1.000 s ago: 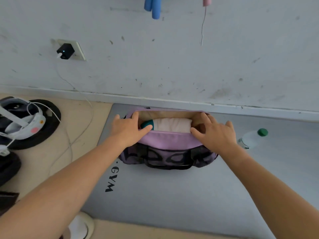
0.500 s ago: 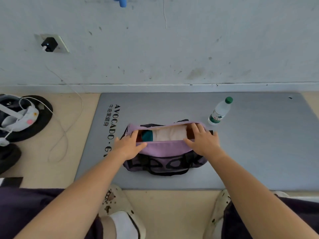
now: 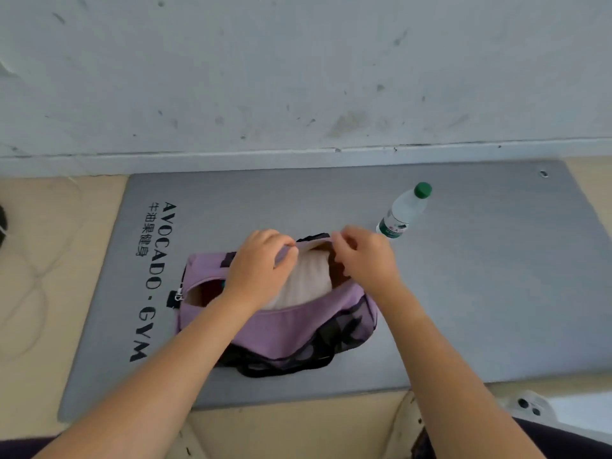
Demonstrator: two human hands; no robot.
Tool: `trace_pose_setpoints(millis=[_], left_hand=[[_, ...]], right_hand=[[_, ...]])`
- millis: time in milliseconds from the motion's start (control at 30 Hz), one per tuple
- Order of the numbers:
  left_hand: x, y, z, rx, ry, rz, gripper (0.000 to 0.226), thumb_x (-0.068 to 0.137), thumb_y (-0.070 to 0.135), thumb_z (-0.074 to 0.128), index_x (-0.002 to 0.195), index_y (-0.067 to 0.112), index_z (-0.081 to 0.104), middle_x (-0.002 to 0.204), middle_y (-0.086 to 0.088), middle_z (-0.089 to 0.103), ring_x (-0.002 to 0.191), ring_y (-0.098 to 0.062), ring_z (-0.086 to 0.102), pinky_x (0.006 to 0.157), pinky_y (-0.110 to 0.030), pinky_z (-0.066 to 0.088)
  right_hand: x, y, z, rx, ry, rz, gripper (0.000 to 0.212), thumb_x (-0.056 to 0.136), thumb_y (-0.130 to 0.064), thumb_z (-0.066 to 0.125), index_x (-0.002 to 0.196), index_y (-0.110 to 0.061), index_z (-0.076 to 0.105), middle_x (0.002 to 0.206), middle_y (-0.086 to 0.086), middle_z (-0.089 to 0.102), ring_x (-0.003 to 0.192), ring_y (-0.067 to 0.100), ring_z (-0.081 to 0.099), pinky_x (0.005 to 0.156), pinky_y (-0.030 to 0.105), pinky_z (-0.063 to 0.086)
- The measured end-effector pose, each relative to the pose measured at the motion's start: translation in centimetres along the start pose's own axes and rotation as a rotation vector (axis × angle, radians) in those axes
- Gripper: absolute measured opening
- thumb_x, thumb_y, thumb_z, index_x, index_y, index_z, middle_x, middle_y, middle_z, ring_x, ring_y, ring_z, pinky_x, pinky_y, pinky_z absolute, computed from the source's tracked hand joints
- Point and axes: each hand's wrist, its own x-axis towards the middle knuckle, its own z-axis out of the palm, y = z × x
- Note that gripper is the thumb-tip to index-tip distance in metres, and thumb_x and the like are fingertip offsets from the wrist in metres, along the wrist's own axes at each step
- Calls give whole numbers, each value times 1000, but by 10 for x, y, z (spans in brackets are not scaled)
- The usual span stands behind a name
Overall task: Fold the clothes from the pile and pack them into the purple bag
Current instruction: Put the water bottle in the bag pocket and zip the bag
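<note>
A purple bag (image 3: 278, 323) lies on a grey mat (image 3: 463, 293), cream clothing (image 3: 304, 283) inside. Both hands, left hand (image 3: 261, 266) and right hand (image 3: 364, 256), seemingly pinch its far rim; best drawn evenly toward the near rim.

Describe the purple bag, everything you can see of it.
The purple bag is a small soft fabric duffel with black straps and trim, lying on the grey mat. Its top opening gapes, showing a folded white garment packed inside. The left hand and right hand each pinch the far edge of the opening. A water bottle stands apart behind it.
</note>
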Motion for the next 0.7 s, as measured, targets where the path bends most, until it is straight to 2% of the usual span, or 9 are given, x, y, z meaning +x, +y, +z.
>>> trace_pose_setpoints(millis=[67,100,133,200,267,333,467,600,700], left_hand=[[30,19,20,-93,-86,-15,19,97,24,56,103,13,71,103,0,67,103,-20,56,90,-34,43],[45,29,30,-139,-137,-26,18,96,25,56,101,15,71,99,3,66,100,-19,57,87,-32,43],[61,39,39,-175,-200,-45,17,96,26,56,99,17,71,95,6,65,97,-17,59,82,-29,42],[89,54,56,-214,-348,-97,15,95,33,56,93,26,70,90,13,66,91,-12,61,75,-24,40],[110,62,71,-260,-419,-135,15,93,37,57,84,30,67,88,13,70,90,-12,64,80,-27,46],[121,63,83,-300,-431,-161,16,92,37,57,79,32,66,84,11,72,89,-15,67,89,-34,51],[123,60,98,-316,-484,-193,17,81,45,56,79,34,68,81,15,72,87,-12,68,91,-37,52],[120,53,96,-291,-460,-181,11,84,43,60,78,38,67,83,23,71,85,1,65,81,-24,48],[117,60,83,-284,-348,-163,10,89,34,65,82,41,66,92,22,68,83,7,60,78,-17,44]], right_hand=[[18,25,-31,92,332,139,17,88,-33,56,72,-27,53,63,-11,59,54,8,54,54,25,41],[29,42,-44,120,424,250,8,88,-31,60,87,-25,56,77,-10,62,65,10,59,60,27,42],[41,60,-54,146,452,375,25,86,-33,65,106,-21,55,96,-4,64,80,15,62,68,30,45],[65,98,-62,211,331,542,72,79,-35,76,137,-13,39,130,6,51,114,23,55,92,38,47],[83,123,-59,234,213,525,93,74,-36,82,147,-14,28,146,7,39,132,23,43,108,42,39],[96,143,-48,220,194,447,90,73,-36,84,145,-18,33,146,4,41,134,21,41,108,35,36],[110,157,-33,186,270,405,73,72,-38,83,131,-18,43,134,1,53,123,18,49,87,23,33],[104,154,-38,211,324,444,66,70,-39,83,123,-17,49,130,5,57,109,19,55,81,26,39],[86,125,-48,433,415,454,61,69,-36,84,119,-14,56,118,4,65,109,17,61,89,36,50]])
